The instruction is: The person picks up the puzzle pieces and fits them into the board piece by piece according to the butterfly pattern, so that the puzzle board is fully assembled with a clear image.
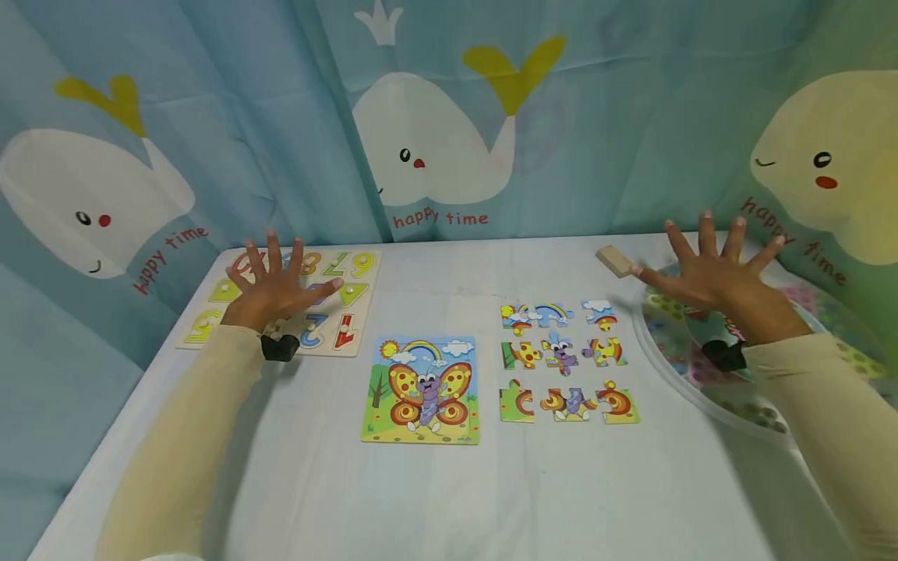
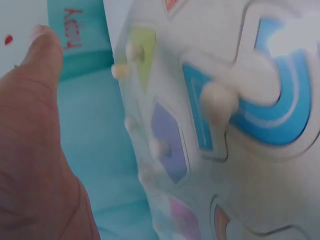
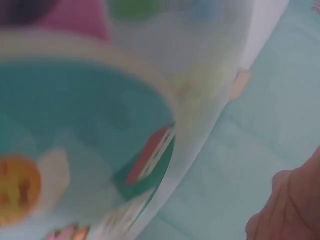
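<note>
My left hand (image 1: 270,292) is spread, palm down, over a wooden number peg board (image 1: 362,312), with nothing in its fingers. Its thumb (image 2: 37,85) shows beside the board's knobbed pieces in the left wrist view, near a large blue piece (image 2: 295,100). On the other side my right hand (image 1: 722,284) is likewise spread and holds nothing, above a round, clear-rimmed container (image 1: 655,362) with colourful contents. Between the hands lies a square butterfly picture board (image 1: 429,389). Several loose jigsaw pieces, among them a purple face piece (image 1: 561,354), lie in three rows to its right.
A small wooden block (image 1: 614,261) lies near the table's back edge, close to the right thumb. Behind the white table (image 1: 421,499) hangs a blue curtain (image 1: 281,140) with whale prints. Each wrist carries a black camera (image 1: 279,347).
</note>
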A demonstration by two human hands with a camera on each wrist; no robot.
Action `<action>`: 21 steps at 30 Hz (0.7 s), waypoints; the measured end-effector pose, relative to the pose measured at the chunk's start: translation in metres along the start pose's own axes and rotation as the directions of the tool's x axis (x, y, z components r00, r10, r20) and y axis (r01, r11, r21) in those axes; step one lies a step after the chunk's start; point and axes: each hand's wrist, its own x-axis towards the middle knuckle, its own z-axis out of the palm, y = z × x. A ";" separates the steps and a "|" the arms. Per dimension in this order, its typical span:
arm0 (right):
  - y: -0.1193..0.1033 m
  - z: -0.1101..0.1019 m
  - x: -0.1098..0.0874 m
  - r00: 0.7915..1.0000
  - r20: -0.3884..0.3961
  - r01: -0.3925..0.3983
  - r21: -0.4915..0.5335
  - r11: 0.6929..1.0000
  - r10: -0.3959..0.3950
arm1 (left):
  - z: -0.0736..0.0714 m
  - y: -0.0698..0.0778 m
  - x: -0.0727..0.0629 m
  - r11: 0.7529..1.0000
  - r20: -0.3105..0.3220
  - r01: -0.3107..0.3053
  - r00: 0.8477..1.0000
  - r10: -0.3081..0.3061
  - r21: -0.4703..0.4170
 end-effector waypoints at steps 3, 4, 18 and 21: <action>-0.002 0.003 0.000 1.000 -0.017 0.005 0.044 0.999 -0.004 | 0.003 0.003 -0.003 1.000 0.005 -0.026 1.000 0.026 0.013; -0.003 0.004 -0.001 1.000 -0.018 0.007 0.064 0.998 -0.006 | 0.004 0.004 -0.004 0.999 0.002 -0.038 0.999 0.038 0.022; -0.032 0.014 -0.015 0.990 -0.122 0.092 0.239 0.967 -0.064 | 0.021 0.025 -0.046 0.910 -0.054 -0.330 0.943 0.327 -0.252; -0.037 0.012 -0.019 0.989 -0.115 0.117 0.262 0.958 -0.089 | 0.026 0.033 -0.059 0.900 -0.046 -0.354 0.934 0.354 -0.254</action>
